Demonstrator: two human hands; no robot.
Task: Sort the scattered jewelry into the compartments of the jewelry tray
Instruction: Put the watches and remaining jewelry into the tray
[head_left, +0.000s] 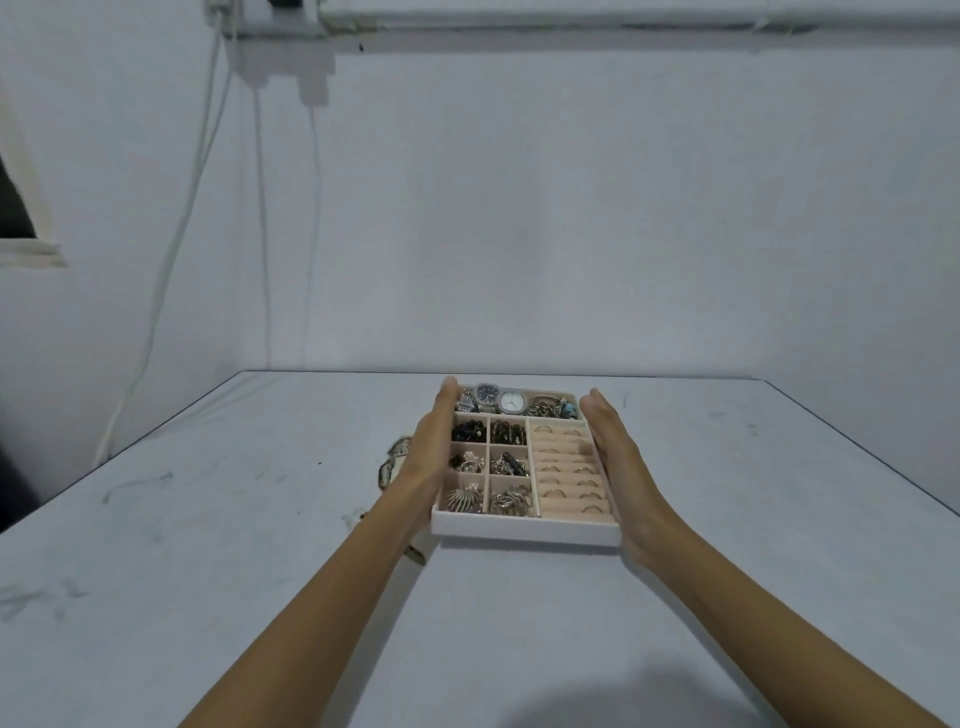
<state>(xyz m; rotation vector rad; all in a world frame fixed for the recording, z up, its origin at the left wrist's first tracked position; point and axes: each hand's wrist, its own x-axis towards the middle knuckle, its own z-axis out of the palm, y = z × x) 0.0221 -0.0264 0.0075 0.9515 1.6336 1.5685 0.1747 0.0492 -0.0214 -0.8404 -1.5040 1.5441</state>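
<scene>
White jewelry tray (524, 533) between flat left hand (430, 454), right hand (621, 460) (apparently touching sides).

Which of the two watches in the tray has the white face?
The white-faced watch is the right one of the pair, with a round pale dial; the dark-faced watch to its left has a near-black dial.

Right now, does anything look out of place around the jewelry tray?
Yes. A patterned band lies on the table left of the jewelry tray, outside its compartments, partly hidden by the left hand.
</scene>
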